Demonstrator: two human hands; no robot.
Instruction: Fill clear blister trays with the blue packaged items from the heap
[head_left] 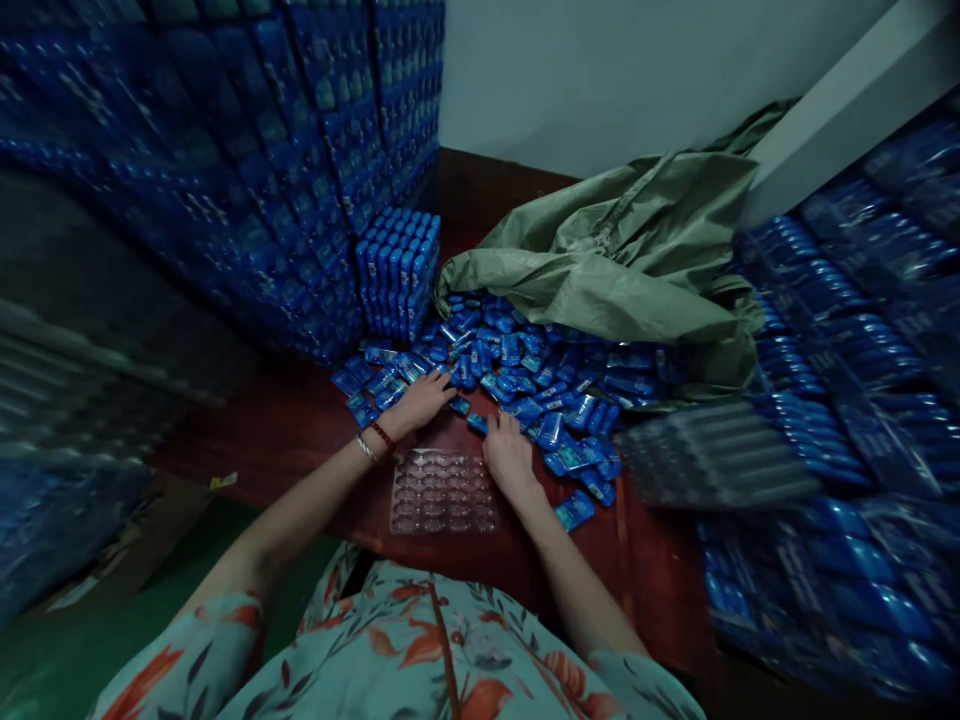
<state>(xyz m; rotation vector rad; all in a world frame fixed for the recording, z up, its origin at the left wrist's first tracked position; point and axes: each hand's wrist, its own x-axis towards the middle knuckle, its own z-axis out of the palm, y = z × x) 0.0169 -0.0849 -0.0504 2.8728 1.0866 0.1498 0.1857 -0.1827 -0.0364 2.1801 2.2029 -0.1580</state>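
Observation:
My left hand (426, 400) reaches into the near edge of a loose heap of small blue packs (517, 350). Its fingers are stretched over the packs, and I see nothing gripped in them. My right hand (511, 455) is lowered beside the right edge of a clear plastic tray (442, 492), fingers slightly apart and bent. A single blue pack (478, 424) lies by its fingertips; whether they touch it is unclear. The tray has rows of moulded hollows and lies flat on the dark red table (300, 440), close to my body.
Tall stacks of blue packs (285, 180) rise at the left, with a smaller block (397, 270) behind the heap. A green sack (622, 240) spills over the heap. Stacked clear trays (712, 455) and more blue packs (840, 400) stand right. A wall (585, 90) closes the back.

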